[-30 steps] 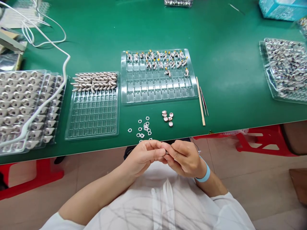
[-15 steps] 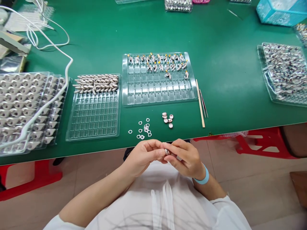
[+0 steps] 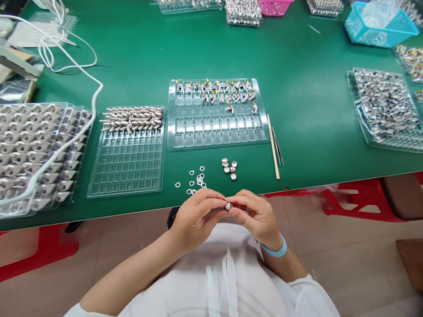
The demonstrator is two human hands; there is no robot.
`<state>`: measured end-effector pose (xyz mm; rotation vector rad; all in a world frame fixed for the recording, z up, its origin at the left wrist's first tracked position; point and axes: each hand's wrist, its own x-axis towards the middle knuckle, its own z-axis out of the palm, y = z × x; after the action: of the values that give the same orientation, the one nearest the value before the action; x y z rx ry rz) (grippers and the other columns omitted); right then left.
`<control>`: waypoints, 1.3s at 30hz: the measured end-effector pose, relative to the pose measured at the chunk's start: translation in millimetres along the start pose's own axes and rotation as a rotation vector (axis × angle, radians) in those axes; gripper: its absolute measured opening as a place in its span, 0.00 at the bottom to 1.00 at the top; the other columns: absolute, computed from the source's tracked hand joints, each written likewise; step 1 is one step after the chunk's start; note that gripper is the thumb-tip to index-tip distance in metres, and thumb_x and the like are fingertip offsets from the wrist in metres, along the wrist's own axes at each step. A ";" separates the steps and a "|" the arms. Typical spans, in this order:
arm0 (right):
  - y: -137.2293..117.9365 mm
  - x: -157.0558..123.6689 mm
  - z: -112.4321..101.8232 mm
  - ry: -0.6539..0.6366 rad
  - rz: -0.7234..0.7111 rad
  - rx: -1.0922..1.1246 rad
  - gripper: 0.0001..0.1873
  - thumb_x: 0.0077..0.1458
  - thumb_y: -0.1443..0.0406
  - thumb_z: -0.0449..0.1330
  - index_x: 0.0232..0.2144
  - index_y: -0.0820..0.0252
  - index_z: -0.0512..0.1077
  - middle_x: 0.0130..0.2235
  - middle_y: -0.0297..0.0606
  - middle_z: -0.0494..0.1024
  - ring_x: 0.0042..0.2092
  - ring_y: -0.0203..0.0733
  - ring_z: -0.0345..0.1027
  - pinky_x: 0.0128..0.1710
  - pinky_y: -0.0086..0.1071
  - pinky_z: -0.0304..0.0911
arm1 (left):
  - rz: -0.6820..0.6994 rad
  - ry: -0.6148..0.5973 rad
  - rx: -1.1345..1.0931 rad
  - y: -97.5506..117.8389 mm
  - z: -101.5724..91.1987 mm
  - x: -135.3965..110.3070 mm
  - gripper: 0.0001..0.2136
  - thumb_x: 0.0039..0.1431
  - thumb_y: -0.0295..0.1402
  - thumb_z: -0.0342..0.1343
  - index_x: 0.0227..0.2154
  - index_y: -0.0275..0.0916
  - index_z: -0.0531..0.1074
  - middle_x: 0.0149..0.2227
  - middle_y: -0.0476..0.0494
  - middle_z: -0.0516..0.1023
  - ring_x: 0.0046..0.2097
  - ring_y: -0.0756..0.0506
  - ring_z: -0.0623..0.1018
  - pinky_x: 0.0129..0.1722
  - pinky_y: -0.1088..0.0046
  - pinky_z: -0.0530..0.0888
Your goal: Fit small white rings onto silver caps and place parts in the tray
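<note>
I'm in what looks like a small-parts assembly workshop. My long green tabletop (image 3: 313, 114) carries clear plastic trays (image 3: 128, 163) with rows of near-identical little pieces, tweezers (image 3: 276, 143) and a blue basket (image 3: 376, 37); red stools (image 3: 385, 202) stand below.

Pinched between fingers (image 3: 211, 204) of the left hand (image 3: 194, 219) and right hand (image 3: 257, 213), a shiny part (image 3: 228, 206) is partly covered, too small for me to identify; far beyond them, the top edge crops a pink basket (image 3: 276, 9).
</note>
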<state>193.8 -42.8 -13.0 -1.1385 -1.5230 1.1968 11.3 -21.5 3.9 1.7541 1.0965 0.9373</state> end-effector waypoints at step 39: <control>1.2 -0.2 13.2 0.170 -0.010 -0.017 0.14 0.54 0.68 0.61 0.45 0.54 0.74 0.35 0.36 0.74 0.34 0.34 0.68 0.30 0.27 0.66 | -0.600 -0.022 -0.513 8.3 7.2 3.6 0.09 0.55 0.34 0.59 0.37 0.35 0.73 0.34 0.43 0.79 0.35 0.47 0.78 0.37 0.73 0.77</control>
<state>181.3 -45.4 -16.3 -1.2108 -1.4100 1.0546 21.4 -22.2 9.5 0.9372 1.1475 0.7277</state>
